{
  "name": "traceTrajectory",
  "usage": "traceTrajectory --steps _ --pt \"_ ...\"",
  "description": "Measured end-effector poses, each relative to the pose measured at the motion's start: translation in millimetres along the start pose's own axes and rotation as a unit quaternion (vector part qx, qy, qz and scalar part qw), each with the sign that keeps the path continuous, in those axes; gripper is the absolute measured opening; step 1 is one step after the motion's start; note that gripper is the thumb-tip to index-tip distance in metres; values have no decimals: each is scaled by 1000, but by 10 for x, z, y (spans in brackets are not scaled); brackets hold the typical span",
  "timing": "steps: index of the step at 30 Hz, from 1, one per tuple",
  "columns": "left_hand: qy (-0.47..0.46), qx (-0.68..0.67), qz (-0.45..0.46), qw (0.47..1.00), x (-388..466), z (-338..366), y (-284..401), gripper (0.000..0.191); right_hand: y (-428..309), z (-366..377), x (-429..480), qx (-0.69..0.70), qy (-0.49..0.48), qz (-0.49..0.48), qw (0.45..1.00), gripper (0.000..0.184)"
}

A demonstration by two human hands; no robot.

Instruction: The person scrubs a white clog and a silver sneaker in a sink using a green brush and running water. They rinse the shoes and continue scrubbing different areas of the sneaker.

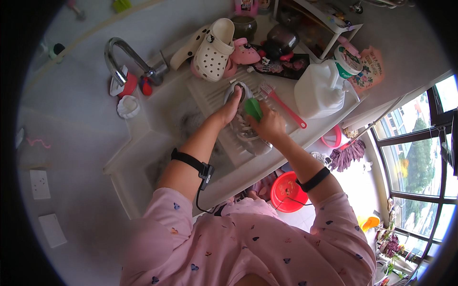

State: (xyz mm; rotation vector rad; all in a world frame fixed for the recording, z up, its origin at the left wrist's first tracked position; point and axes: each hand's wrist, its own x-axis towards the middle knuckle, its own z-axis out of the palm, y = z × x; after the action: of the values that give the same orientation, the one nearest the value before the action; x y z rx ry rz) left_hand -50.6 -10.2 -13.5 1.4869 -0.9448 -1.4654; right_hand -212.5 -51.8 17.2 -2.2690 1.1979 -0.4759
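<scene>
A pale lace-up shoe lies on the ribbed washboard of a laundry sink, its toe pointing towards me. My left hand grips it at the heel opening, with some fingers hidden inside or behind the shoe. In my right hand is a green-backed brush, held over the laces and tongue. The bristles are hidden beneath it. A pink-handled scrub brush rests on the counter just right of the shoe.
The sink basin with dark, wet patches lies left, under a chrome faucet. Behind are a white clog, a pink clog and a black pouch. A white jug stands right. A red bucket is below the counter.
</scene>
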Motion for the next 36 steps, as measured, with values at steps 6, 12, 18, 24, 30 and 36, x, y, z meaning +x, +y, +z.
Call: traceTrajectory --steps 6,12,18,24,30,36 --pt "-20 -46 -1 999 19 -20 -67 106 55 -69 128 63 53 -9 997 56" --pt "-10 -7 -18 1000 76 -45 -99 106 281 34 -57 -20 -13 -90 996 58" --pt "-26 -52 0 998 -49 13 45 108 222 -46 -39 -31 4 -92 995 58" --pt "-30 -61 -30 997 -97 31 100 113 267 -77 -153 -58 -10 -217 974 54" --pt "-43 -83 -49 994 -51 -14 85 112 279 -85 -182 -69 -3 -182 981 55" --pt "-15 -39 -11 999 -80 24 86 111 -49 -276 -208 -118 -43 -139 982 55"
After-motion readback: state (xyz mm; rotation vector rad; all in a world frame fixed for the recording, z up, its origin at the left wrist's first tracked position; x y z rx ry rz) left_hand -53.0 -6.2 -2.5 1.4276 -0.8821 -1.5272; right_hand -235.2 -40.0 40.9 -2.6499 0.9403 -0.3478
